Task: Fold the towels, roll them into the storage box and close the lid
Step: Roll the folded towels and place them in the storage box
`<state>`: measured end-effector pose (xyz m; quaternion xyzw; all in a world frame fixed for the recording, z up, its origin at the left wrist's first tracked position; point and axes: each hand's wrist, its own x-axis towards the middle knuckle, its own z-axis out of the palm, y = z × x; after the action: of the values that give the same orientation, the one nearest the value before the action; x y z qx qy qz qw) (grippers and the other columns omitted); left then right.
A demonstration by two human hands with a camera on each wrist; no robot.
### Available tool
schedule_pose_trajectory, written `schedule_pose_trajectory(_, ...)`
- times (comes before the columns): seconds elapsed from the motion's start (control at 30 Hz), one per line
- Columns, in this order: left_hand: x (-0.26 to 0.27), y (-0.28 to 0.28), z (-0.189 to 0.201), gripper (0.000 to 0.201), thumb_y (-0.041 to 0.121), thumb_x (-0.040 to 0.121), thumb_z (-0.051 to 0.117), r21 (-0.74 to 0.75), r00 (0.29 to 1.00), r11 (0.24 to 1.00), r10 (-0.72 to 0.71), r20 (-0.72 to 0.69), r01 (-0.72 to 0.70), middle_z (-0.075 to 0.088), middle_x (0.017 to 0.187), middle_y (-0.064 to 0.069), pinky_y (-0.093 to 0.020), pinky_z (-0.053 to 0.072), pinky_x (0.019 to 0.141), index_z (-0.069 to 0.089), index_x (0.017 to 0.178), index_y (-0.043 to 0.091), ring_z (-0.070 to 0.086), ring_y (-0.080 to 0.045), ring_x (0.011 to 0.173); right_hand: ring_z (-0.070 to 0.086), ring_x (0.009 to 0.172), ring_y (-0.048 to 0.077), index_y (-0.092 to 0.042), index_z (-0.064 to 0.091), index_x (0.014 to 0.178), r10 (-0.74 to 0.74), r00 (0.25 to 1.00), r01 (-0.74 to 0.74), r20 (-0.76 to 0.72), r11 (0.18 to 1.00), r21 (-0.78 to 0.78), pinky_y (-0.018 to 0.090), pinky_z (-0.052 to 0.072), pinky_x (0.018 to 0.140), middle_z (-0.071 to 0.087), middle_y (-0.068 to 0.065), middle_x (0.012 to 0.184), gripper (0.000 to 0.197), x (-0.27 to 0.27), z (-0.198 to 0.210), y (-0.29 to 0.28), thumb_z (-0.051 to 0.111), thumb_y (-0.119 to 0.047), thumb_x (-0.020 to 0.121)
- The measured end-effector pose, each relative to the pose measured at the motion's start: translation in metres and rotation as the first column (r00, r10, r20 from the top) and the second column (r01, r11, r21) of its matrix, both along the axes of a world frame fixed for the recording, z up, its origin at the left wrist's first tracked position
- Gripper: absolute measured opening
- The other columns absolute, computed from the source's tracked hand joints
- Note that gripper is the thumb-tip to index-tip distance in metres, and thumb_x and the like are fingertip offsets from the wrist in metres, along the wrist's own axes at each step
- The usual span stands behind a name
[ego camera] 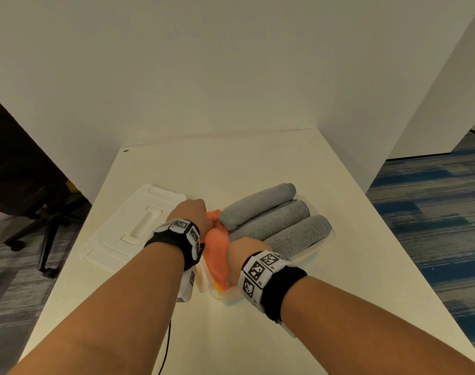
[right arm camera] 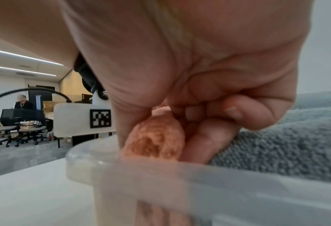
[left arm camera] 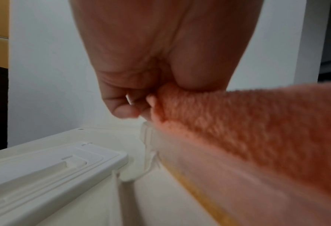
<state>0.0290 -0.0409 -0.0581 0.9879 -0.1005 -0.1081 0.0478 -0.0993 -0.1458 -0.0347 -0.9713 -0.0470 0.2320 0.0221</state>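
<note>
Orange roll: rolled orange towel lying along left edge of clear plastic storage box, beside the grey rolls; likely being seated into the last free slot.
Left hand: left hand closed round far end of orange roll, fingers curled, apparently to keep the roll from unwinding.
Right hand: right hand clamped on near end, fingers curled against the towel, apparently pressing down.
Grey rolls: three grey rolled towels packed side by side, touching, standing above the rim.
Lid: white lid flat on table, just left of box, handle up; not yet fitted.
Risk: tall rolls may hinder closing.
</note>
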Motion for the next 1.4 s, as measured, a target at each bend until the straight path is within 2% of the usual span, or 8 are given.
schedule_pose_trajectory(0.27,-0.006,0.0,-0.009,0.049,0.052,0.089,0.055,-0.009,0.996,0.996,0.089,0.014,-0.088,0.049,0.118,-0.016,-0.036,0.043,0.08,0.049,0.115,0.01,0.052,-0.034,0.107,0.057,0.107,0.026,-0.011,0.051,0.122,0.149,0.988,-0.15,0.029,0.988,0.039,0.027,0.038,0.076,0.05,0.002,0.092,0.035,-0.005,0.047,-0.004,0.058,-0.032,0.094)
schedule_pose_trajectory(0.4,-0.006,0.0,-0.013,0.056,0.052,0.088,0.059,-0.18,0.982,0.967,0.164,-0.089,-0.178,0.06,0.108,-0.016,-0.035,0.048,0.071,0.043,0.116,0.006,0.059,-0.03,0.089,0.057,0.062,0.024,-0.018,0.046,0.074,0.132,0.991,-0.134,0.036,0.989,0.069,0.028,0.043,0.056,0.049,0.0,0.063,0.026,0.002,0.044,0.003,0.071,-0.026,0.076)
schedule_pose_trajectory(0.5,-0.008,-0.001,-0.012,0.06,0.05,0.089,0.058,-0.233,0.973,0.948,0.19,-0.135,-0.217,0.057,0.093,-0.012,-0.032,0.043,0.066,0.039,0.122,0.004,0.053,-0.026,0.077,0.049,0.051,0.018,-0.019,0.04,0.073,0.111,0.993,-0.114,0.041,0.991,0.071,0.029,0.046,0.055,0.049,-0.002,0.062,0.03,0.007,0.028,0.011,0.069,-0.026,0.073)
schedule_pose_trajectory(0.73,-0.003,0.0,0.002,0.058,0.057,0.091,0.049,-0.076,0.987,0.995,0.052,-0.155,-0.064,0.062,0.109,-0.013,-0.029,0.041,0.068,0.049,0.118,0.005,0.057,-0.026,0.085,0.061,0.102,0.032,-0.01,0.057,0.102,0.019,1.0,-0.019,-0.007,0.998,0.064,0.042,0.052,0.087,0.062,0.01,0.105,0.018,0.003,0.009,0.002,0.063,-0.018,0.087)
schedule_pose_trajectory(0.93,0.013,0.015,0.01,0.058,0.061,0.084,0.057,-0.059,0.974,0.996,0.045,-0.224,-0.059,0.061,0.101,-0.005,-0.028,0.042,0.07,0.055,0.114,0.012,0.056,-0.02,0.088,0.066,0.087,0.029,-0.015,0.049,0.069,0.003,1.0,-0.001,-0.022,0.996,0.084,0.04,0.057,0.079,0.055,0.005,0.079,0.02,0.008,0.003,-0.001,0.06,-0.019,0.085)
schedule_pose_trajectory(1.1,0.012,0.011,-0.002,0.053,0.069,0.08,0.055,-0.129,0.977,0.985,0.09,-0.193,-0.116,0.061,0.079,-0.002,-0.027,0.042,0.058,0.052,0.091,0.017,0.058,-0.016,0.07,0.065,0.082,0.033,-0.016,0.04,0.065,0.011,0.994,-0.012,-0.107,1.0,-0.012,0.05,0.056,0.075,0.049,0.006,0.073,0.033,0.017,-0.009,0.0,0.07,-0.024,0.074)
schedule_pose_trajectory(1.27,0.01,0.01,-0.007,0.051,0.06,0.082,0.061,-0.105,0.98,0.991,0.058,-0.189,-0.079,0.052,0.08,-0.001,-0.028,0.036,0.057,0.045,0.098,0.014,0.047,-0.016,0.068,0.06,0.081,0.026,-0.01,0.058,0.085,0.111,0.987,-0.115,-0.117,0.993,-0.023,0.029,0.047,0.07,0.063,0.009,0.09,0.01,0.002,0.013,-0.001,0.06,-0.018,0.09)
schedule_pose_trajectory(1.4,0.009,0.008,-0.015,0.05,0.051,0.083,0.063,-0.106,0.979,0.991,0.062,-0.196,-0.084,0.054,0.088,-0.005,-0.029,0.039,0.062,0.046,0.107,0.01,0.051,-0.02,0.074,0.055,0.117,0.03,-0.001,0.054,0.125,0.076,0.985,-0.072,-0.153,0.997,0.035,0.033,0.044,0.091,0.058,0.016,0.127,0.033,-0.008,0.042,-0.002,0.047,-0.02,0.099)
